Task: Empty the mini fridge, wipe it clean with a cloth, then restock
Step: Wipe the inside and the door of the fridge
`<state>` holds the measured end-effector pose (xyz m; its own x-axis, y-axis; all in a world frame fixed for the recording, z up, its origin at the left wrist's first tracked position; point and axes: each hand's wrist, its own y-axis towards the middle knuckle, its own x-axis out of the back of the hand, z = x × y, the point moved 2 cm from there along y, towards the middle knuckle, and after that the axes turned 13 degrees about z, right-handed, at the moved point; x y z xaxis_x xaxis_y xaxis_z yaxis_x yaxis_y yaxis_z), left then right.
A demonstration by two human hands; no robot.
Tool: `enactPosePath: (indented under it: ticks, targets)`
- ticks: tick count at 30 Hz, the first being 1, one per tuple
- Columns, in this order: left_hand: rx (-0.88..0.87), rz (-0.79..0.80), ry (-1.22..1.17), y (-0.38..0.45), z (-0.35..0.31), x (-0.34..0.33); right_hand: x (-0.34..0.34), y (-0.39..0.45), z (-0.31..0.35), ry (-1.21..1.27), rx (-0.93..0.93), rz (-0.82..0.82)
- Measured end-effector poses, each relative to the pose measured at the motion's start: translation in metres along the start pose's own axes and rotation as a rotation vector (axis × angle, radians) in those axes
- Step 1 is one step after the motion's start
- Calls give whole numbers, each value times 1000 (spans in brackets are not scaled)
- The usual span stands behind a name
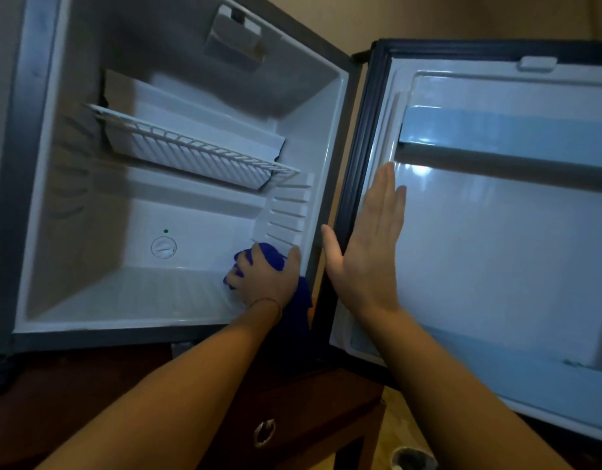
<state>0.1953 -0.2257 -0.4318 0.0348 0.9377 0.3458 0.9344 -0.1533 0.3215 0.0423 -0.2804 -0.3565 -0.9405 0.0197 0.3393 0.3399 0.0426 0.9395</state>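
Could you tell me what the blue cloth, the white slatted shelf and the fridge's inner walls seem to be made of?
Blue cloth: soft fabric, bunching under the left hand.
White slatted shelf: probably coated wire, judging by its thin parallel bars.
Inner walls: likely smooth moulded plastic, with ribbed ledges.

Dim overall, bluish cast. Glare patch on inner door panel, light apparently from behind camera. Deep shadow over cabinet below & fridge's left wall. Soft focus, slight noise. Wide-angle bend at edges, esp. fridge frame.
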Motion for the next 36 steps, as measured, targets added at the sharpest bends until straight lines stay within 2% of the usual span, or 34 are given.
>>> enactPosePath:
  ticks: [4, 6, 16, 19, 26, 28, 32, 36]
  targets:
    - [-69, -51, 5, 3, 1, -8, -5, -4, -4, 304, -121, 39]
    - [-92, -93, -46, 2, 3, -7, -6, -4, -6, 372, -151, 65]
    - [-416, -313, -310, 30, -32, 25, -5, -5, -8, 398, -140, 93]
    - [-508, -339, -300, 36, -59, 31, -6, -4, -9, 380, -137, 70]
    - [-365, -321, -116, 44, -60, 12, -5, -6, -9, 401, -129, 62]
    - [-374, -294, -81, 49, -56, 11, -6, -6, -10, 410, -128, 65]
    - [-420, -174, -155, 63, -40, 10, -7, -6, -9, 395, -123, 55]
    - [-385, -154, -148, 72, -23, 11, -5, -6, -8, 381, -133, 69]
